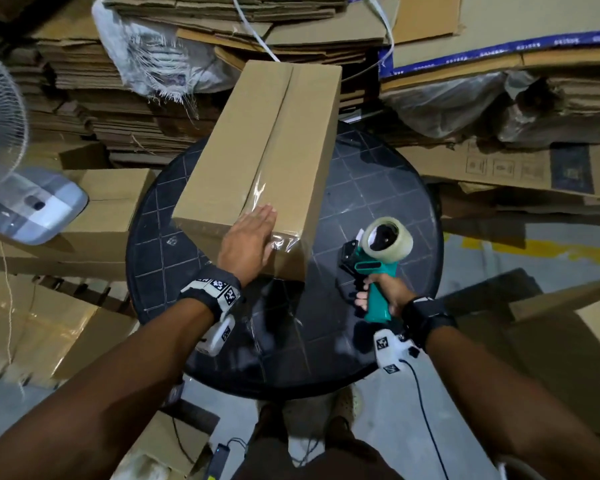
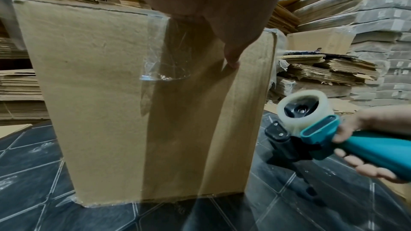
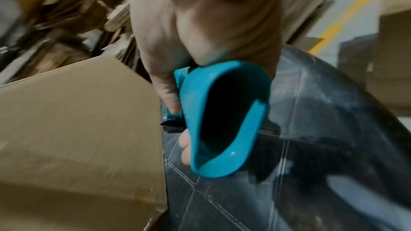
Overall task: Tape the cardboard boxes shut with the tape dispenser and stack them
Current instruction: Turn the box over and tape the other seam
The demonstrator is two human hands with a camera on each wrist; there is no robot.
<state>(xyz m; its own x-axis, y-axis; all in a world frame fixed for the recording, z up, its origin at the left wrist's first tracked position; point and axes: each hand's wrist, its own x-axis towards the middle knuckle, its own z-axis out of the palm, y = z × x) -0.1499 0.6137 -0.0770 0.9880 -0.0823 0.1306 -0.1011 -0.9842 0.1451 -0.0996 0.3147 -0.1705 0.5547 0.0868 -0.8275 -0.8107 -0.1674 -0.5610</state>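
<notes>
Head view: long cardboard box [image 1: 264,161] lies on the round dark table [image 1: 378,188], running from frame centre up toward the top centre, its far end overhanging the table edge. Top flaps closed, seam down the middle. Clear tape [image 1: 257,194] covers the near part of the seam and wraps over the near end face; in the left wrist view the tape end [image 2: 160,69] looks wrinkled on that end face.

Left hand [image 1: 248,242]: grip released, fingers straight and flat, palm pressing on the taped near end of the box top. Left wrist view shows the thumb [image 2: 231,59] pointing down against the end face.

Right hand [image 1: 381,292]: grip clenched around the teal handle of the tape dispenser [image 1: 371,265]. Dispenser is held above the table, lower right of centre, just right of the box's near corner and apart from it. Clear tape roll [image 1: 388,239] sits on top, black cutter end toward the box. Right wrist view: blurred; fingers [image 3: 185,147] curl round the handle [image 3: 229,120].

Surroundings: flattened cardboard stacks [image 1: 118,98] across the top of the frame, a white fan [image 1: 0,133] at the left edge, further boxes [image 1: 104,202] left of the table.
</notes>
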